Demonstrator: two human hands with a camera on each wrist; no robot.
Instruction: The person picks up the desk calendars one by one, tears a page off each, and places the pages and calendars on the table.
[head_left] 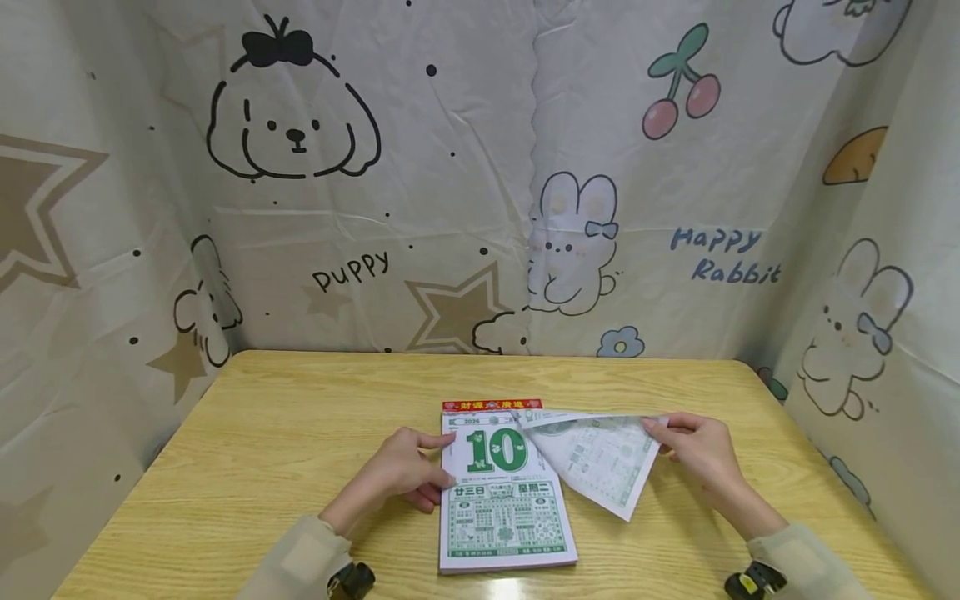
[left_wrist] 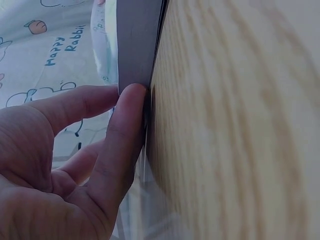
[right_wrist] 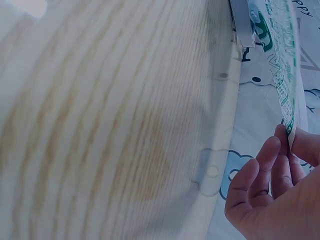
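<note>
We see the pad lying flat on the table, near the middle of its front part, with a big green 10 facing up and a red strip across its top. Our left hand is loosely spread, not closed round anything: index finger and thumb touch the pad's left edge, the thumb low on its side near the wood. Our right hand pinches the far corner of a thin sheet between thumb and fingers. We have that sheet folded over to the right, lifted clear of most of the pad, its narrow end meeting the pad just below the strip. Behind the table hangs a printed curtain
</note>
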